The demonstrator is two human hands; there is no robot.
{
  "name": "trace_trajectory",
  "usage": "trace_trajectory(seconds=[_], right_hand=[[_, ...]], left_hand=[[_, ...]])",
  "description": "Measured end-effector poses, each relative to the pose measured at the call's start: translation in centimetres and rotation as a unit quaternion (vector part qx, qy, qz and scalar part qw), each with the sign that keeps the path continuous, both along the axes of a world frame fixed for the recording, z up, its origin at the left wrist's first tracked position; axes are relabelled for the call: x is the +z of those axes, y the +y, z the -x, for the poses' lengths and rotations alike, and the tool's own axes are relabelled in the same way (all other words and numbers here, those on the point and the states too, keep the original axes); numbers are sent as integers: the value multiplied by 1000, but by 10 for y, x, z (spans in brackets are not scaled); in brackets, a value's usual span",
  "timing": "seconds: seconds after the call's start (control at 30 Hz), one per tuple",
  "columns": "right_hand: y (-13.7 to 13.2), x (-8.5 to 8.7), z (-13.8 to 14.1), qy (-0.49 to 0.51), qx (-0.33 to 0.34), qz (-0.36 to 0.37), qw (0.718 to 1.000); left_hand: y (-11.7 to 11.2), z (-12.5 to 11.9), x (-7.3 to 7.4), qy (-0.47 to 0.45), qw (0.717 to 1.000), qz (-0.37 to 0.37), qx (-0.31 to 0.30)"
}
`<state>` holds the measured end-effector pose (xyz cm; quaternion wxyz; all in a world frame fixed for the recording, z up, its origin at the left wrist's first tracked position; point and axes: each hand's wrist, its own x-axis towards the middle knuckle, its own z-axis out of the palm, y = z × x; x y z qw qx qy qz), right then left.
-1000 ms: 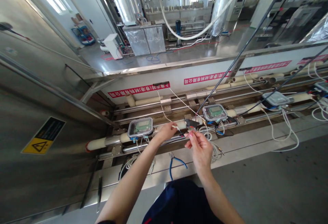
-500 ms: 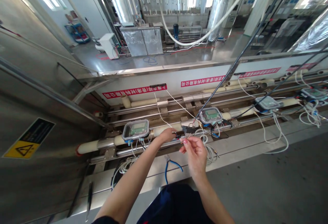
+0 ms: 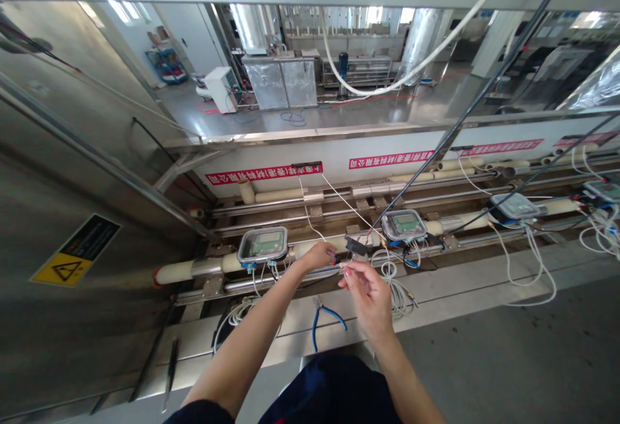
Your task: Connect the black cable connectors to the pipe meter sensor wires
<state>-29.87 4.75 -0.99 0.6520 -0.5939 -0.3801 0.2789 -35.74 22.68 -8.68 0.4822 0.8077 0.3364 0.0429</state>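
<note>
Both hands, left [image 3: 317,257] and right [image 3: 367,287], reach forward, fingers pinched.

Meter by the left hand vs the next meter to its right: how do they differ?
The left meter has white leads hanging below; the right meter has blue and black leads. The left hand is beside the left meter; a black cable slants down toward the right meter. Both have clear covers, green displays, and sit on the cream pipe.

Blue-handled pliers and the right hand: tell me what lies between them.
In the head view, only bare steel ledge shows between the blue-handled pliers and the right hand.
</note>
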Motion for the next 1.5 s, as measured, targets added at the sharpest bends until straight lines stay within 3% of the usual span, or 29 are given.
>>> trace_trajectory(seconds=[0.13,0.27,0.47,0.63,0.73,0.9,1.07,1.17,1.3,1.5], right_hand=[[5,4,0,5,39,1,999],[10,8,2,-10,53,13,998],[14,18,2,-59,53,27,996],[18,18,3,-21,54,21,998],[20,13,2,-21,43,24,999],[21,9,2,-77,39,36,996],[23,17,7,-135,53,40,989],[24,21,8,-155,49,39,986],[25,24,9,-166,36,40,985],[28,26,10,-183,23,42,982]], left_hand=[[-2,34,16,-73,993,53,76],[-11,60,33,-133,979,43,147],[-26,72,52,-188,961,-21,201],[-37,78,62,-184,956,-61,219],[-40,81,64,-266,941,42,204],[-39,85,66,-396,857,287,163],[-37,91,66,-469,784,376,154],[-37,93,67,-490,761,398,148],[-41,89,73,-483,774,375,163],[-56,77,89,-442,840,254,184]])
